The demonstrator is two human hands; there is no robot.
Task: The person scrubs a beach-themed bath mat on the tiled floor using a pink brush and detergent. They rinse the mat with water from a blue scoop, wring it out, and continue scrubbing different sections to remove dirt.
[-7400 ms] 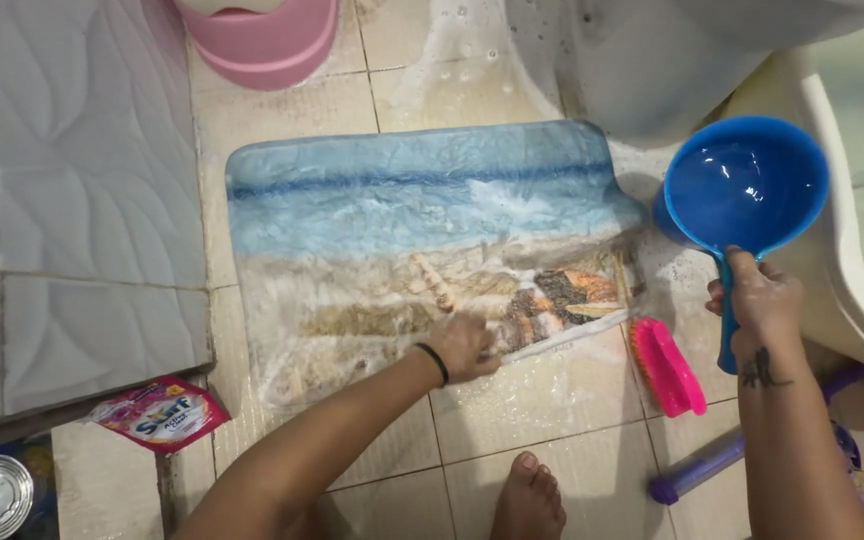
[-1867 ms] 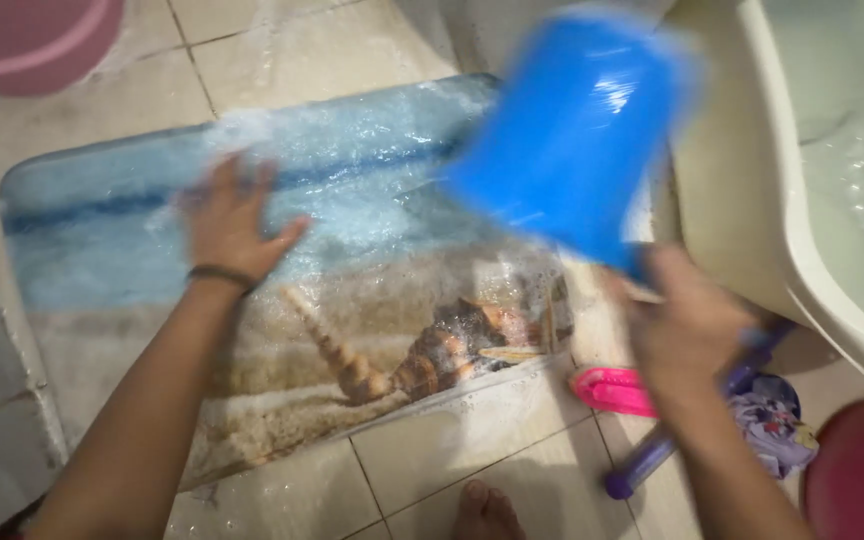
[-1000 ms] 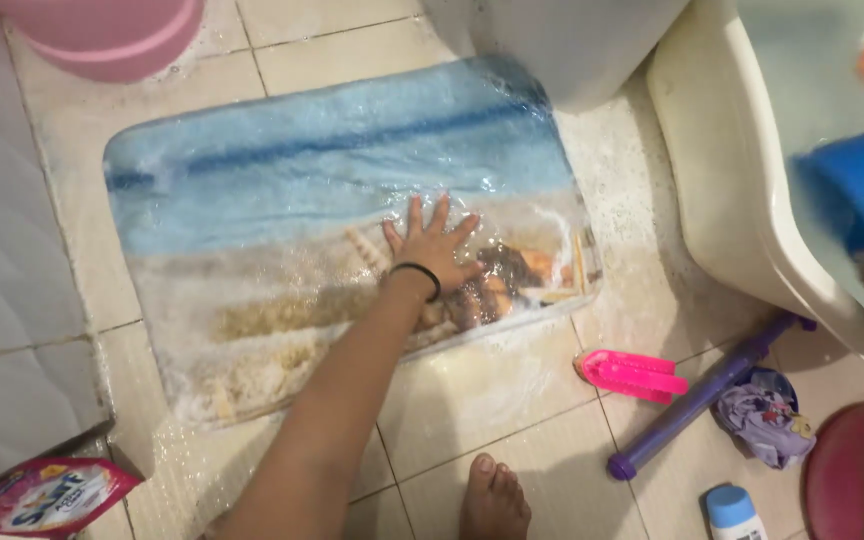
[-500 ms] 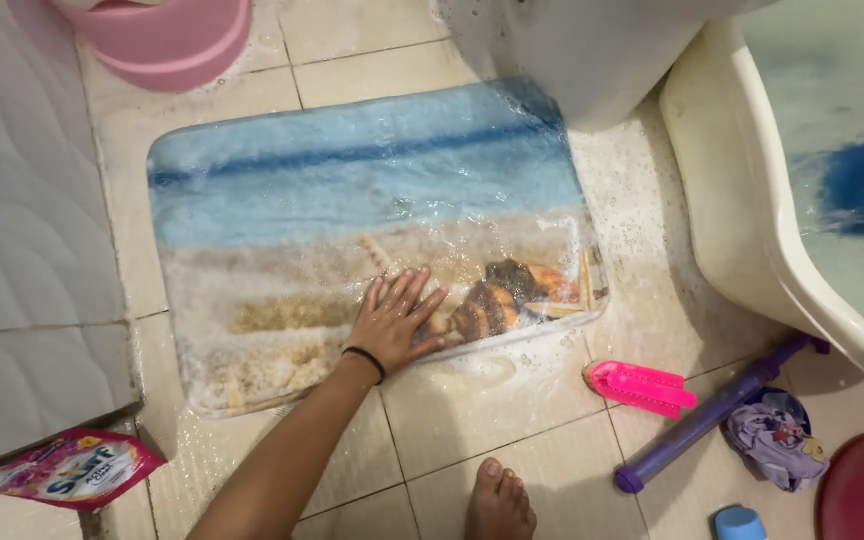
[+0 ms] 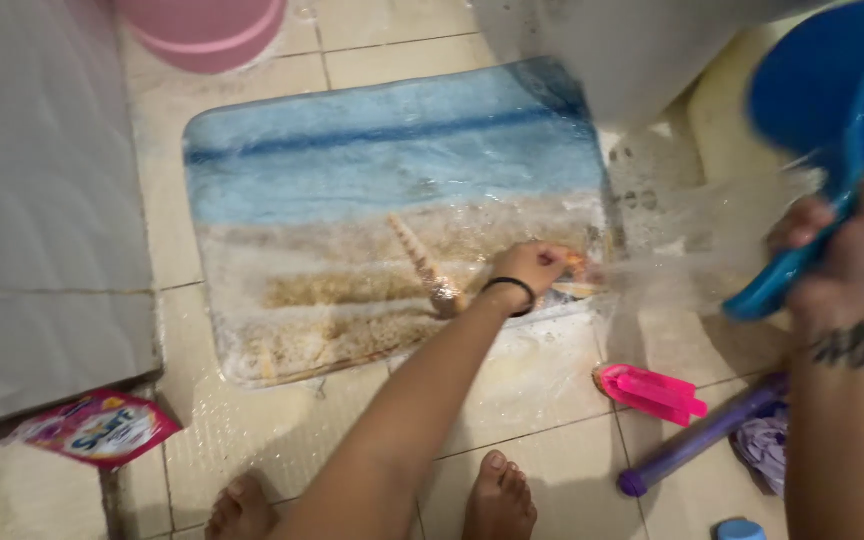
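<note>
Blue plastic dipper (image 5: 832, 110), handle clenched in my right hand (image 5: 847, 265), tilted, water spilling toward the wet beach-print bath mat (image 5: 392, 210) on the tiled floor (image 5: 542, 390). Left hand (image 5: 532, 268) presses the mat's near edge, grasping nothing. Pink brush (image 5: 649, 390) nearby.

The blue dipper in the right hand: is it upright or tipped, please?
Tipped: the blue dipper leans over, water streaming toward the mat.

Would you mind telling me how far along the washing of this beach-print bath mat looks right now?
Done: the blue and sand-coloured beach-print bath mat lies flat on the tiled floor, wet and foamy. In hand: the left hand presses its right edge while the right hand tips the blue plastic water scoop, water streaming. Left: suds remain along the lower edge; the pink scrubbing brush lies unused.
</note>
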